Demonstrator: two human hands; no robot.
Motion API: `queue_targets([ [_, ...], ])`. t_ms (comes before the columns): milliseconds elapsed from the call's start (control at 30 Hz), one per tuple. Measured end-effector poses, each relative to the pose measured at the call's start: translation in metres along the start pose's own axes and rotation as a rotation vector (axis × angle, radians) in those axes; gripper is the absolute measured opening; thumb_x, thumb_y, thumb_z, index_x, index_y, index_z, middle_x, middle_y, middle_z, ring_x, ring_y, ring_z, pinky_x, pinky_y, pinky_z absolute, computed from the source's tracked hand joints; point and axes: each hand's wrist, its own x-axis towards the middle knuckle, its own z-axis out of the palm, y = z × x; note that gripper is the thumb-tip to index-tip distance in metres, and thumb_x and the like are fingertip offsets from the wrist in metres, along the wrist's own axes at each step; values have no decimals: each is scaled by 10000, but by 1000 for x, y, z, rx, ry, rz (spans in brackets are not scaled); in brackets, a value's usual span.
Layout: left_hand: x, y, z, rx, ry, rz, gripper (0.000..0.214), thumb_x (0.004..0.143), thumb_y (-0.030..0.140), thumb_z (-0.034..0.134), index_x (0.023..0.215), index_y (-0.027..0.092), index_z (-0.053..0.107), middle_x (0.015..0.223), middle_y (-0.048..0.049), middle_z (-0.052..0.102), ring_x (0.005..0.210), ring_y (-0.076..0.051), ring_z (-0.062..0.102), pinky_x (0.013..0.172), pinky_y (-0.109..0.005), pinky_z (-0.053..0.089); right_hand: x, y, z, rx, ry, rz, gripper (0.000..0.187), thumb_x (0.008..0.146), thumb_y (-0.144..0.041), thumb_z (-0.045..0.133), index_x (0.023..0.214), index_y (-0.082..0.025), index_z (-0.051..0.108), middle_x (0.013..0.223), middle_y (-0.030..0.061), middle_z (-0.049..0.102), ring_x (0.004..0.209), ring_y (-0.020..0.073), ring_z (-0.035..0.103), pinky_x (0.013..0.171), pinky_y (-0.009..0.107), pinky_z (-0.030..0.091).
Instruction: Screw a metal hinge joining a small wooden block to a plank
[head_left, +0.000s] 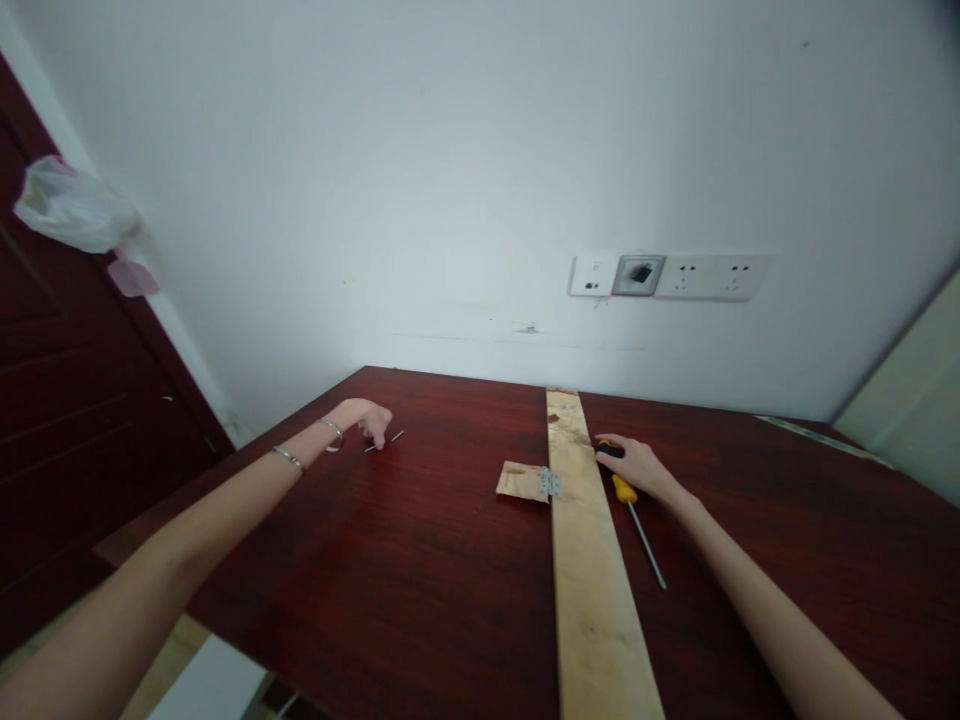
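Note:
My left hand (377, 425) reaches down to the table at the left, its fingers bent and drawn together. Thin metal bits show on both sides of the fingertips, one thin metal piece (397, 435) to their right; whether they are one rod or two is unclear. On the right, my right hand (634, 465) has its fingers around the black end of a yellow-and-black screwdriver (625, 490), whose shaft points toward me. Just left of that hand runs a long wooden board (592, 590). A metal hinge (550, 482) joins a small wooden piece (519, 480) to the board's left edge.
The dark red table (450, 580) meets a white wall with sockets (712, 277) at the back. A patterned strip (821, 440) lies at the far right. A plastic bag (75, 205) hangs by the door (67, 400); a white surface (210, 685) shows below the table's front-left edge.

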Motion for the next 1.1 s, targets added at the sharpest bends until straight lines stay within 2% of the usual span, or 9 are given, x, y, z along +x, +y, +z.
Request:
queue_targets([
  [100,0,12,-16,33,5,-46,200,554,261,686,478,120,566,456,-15,491,544,-139,458,568,-254,383,0,1,1,13,7,0,425,743,-363,561,1105,-161,656,1092,94,679,1014,264,629,919,349,462],
  [167,0,29,-31,49,72,-23,188,587,293,669,624,112,636,585,-41,576,615,-159,497,615,-267,393,-1,1,1,32,5,-1,424,748,-360,558,1109,-159,652,1097,92,677,1018,258,627,924,346,457],
  [267,0,68,-51,27,123,132,413,639,375,621,946,101,658,870,-89,652,750,-202,554,675,-284,415,-1,0,1,59,10,-10,434,756,-357,554,1124,-143,643,1113,104,668,1023,252,625,932,343,450],
  [367,-3,119,-60,-20,119,289,668,626,472,625,1180,105,552,1075,-107,624,890,-233,571,752,-287,430,-2,-1,1,59,12,-10,436,758,-345,554,1130,-134,638,1125,114,661,1033,256,619,941,353,440],
  [533,-7,205,-47,-6,49,492,881,587,571,646,1318,133,423,1267,-125,527,1046,-256,539,854,-283,428,-4,-2,0,81,30,10,466,759,-337,544,1162,-114,616,1152,124,645,1058,256,603,956,359,430],
  [667,-2,248,-28,125,37,493,969,552,525,692,1368,133,346,1389,-163,403,1208,-308,430,965,-335,373,-4,-2,0,121,55,8,449,746,-318,553,1146,-128,629,1140,116,653,1044,245,610,956,356,430],
  [800,6,257,-17,168,49,473,1013,541,520,710,1372,98,312,1429,-211,320,1288,-337,326,1020,-388,317,-4,-1,0,182,71,22,437,719,-297,582,1120,-136,649,1122,108,662,1040,246,612,963,355,423],
  [1033,17,242,-8,136,97,491,951,564,535,688,1337,86,365,1416,-212,334,1300,-355,299,1034,-387,293,-4,2,-2,282,108,74,410,688,-275,604,1072,-157,684,1065,91,688,1018,246,620,943,361,435],
  [1100,18,238,-7,138,97,500,923,574,555,669,1321,90,392,1384,-203,374,1265,-346,346,1012,-378,319,-4,4,-2,334,126,91,417,684,-262,601,1075,-142,683,1051,99,693,999,242,625,920,354,448],
])
